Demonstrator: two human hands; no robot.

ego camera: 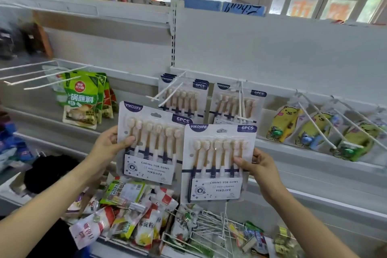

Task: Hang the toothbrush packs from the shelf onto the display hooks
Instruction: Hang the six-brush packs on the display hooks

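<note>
My left hand [113, 142] grips one toothbrush pack [155, 153] by its left edge, thumb across the brush handles. My right hand [254, 162] holds a second toothbrush pack [217, 174] by its right edge, slightly lower and overlapping the first. Both are white YIKOJIFE cards marked 6PCS, held upright in front of the display. Behind them, several identical packs [184, 98] hang on a white double-prong hook [167, 94]. Another pack [236, 104] hangs on the neighbouring hook [241, 98].
Yellow bear-shaped kids' items [281, 123] hang on hooks to the right. Green sauce pouches [83, 100] hang at left, beside bare white hooks [31, 77]. Below lie mixed snack bags [125, 216] and loose wire hooks [209, 226] on the lower shelf.
</note>
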